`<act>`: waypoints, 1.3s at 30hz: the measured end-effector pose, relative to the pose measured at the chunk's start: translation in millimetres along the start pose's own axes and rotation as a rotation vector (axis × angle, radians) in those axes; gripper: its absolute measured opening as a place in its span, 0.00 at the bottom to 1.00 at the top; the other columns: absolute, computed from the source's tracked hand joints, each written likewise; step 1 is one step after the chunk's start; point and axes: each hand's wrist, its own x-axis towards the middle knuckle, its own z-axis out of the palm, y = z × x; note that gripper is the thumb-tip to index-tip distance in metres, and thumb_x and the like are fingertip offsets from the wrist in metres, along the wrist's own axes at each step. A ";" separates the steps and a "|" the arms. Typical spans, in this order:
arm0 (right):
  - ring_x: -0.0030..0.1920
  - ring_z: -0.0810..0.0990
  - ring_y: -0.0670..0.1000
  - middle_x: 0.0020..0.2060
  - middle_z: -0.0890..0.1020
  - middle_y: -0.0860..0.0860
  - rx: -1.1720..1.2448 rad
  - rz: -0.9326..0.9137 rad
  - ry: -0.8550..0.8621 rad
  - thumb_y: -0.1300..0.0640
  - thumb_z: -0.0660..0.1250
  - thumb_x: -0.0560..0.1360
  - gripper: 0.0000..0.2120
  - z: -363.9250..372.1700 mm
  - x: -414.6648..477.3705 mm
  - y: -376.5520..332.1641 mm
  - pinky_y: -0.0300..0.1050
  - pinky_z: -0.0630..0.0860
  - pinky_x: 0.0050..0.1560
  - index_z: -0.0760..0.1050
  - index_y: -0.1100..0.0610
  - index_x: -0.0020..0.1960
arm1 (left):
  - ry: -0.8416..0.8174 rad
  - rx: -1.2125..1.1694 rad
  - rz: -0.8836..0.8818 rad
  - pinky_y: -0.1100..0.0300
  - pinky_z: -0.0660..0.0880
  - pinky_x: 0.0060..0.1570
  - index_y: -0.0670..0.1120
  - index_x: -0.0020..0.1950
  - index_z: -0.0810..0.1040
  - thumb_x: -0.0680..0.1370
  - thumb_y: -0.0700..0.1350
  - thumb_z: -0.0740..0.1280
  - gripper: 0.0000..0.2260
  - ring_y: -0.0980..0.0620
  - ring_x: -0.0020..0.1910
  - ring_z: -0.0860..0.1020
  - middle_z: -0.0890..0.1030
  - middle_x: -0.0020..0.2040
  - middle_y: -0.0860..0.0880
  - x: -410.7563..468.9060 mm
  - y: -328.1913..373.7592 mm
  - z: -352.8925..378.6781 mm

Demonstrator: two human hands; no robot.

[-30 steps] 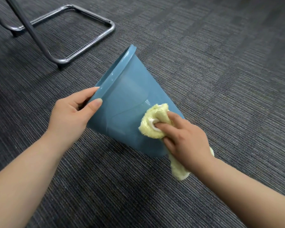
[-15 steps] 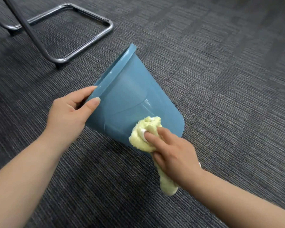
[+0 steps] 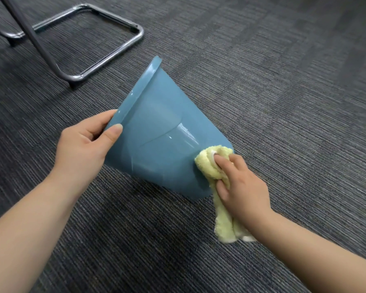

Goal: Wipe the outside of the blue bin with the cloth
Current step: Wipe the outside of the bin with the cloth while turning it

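Observation:
The blue bin [image 3: 161, 132] is tilted on its side above the carpet, its rim toward the upper left and its base toward the lower right. My left hand [image 3: 87, 151] grips the rim at its near end, thumb on the outer wall. A bunched yellow cloth [image 3: 211, 166] is pressed on the bin's wall close to the base by my right hand [image 3: 241, 187]. The cloth's loose end hangs down under my right wrist. The bin's inside is hidden.
Dark grey striped carpet [image 3: 283, 102] covers the whole floor. A chrome tube chair base [image 3: 106, 53] with a dark slanted leg stands at the upper left, a short way behind the bin's rim.
My right hand slid the cloth down the bin's wall toward me, then back out toward the base at the right. My left hand kept its hold on the rim.

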 end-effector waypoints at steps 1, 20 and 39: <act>0.43 0.80 0.59 0.58 0.75 0.56 0.014 -0.059 0.005 0.57 0.67 0.69 0.22 -1.6 -1.1 -9.1 0.46 0.72 0.32 0.71 0.51 0.62 | -0.004 0.017 0.024 0.62 0.73 0.55 0.66 0.45 0.77 0.72 0.43 0.64 0.15 0.63 0.49 0.77 0.80 0.42 0.71 -0.9 1.5 2.2; 0.54 0.74 0.54 0.59 0.74 0.51 0.251 0.010 0.124 0.58 0.63 0.71 0.20 -42.7 47.0 -5.8 0.46 0.68 0.46 0.69 0.49 0.62 | -0.167 0.058 0.102 0.76 0.69 0.51 0.73 0.40 0.74 0.68 0.47 0.65 0.17 0.73 0.47 0.75 0.76 0.40 0.77 -13.6 22.7 17.6; 0.41 0.78 0.59 0.60 0.72 0.57 0.159 -0.110 0.136 0.58 0.64 0.69 0.19 -31.4 31.5 -32.6 0.44 0.65 0.35 0.72 0.50 0.59 | -0.087 0.079 0.103 0.74 0.70 0.51 0.68 0.44 0.75 0.69 0.46 0.66 0.14 0.72 0.45 0.75 0.79 0.46 0.69 -1.3 16.5 15.4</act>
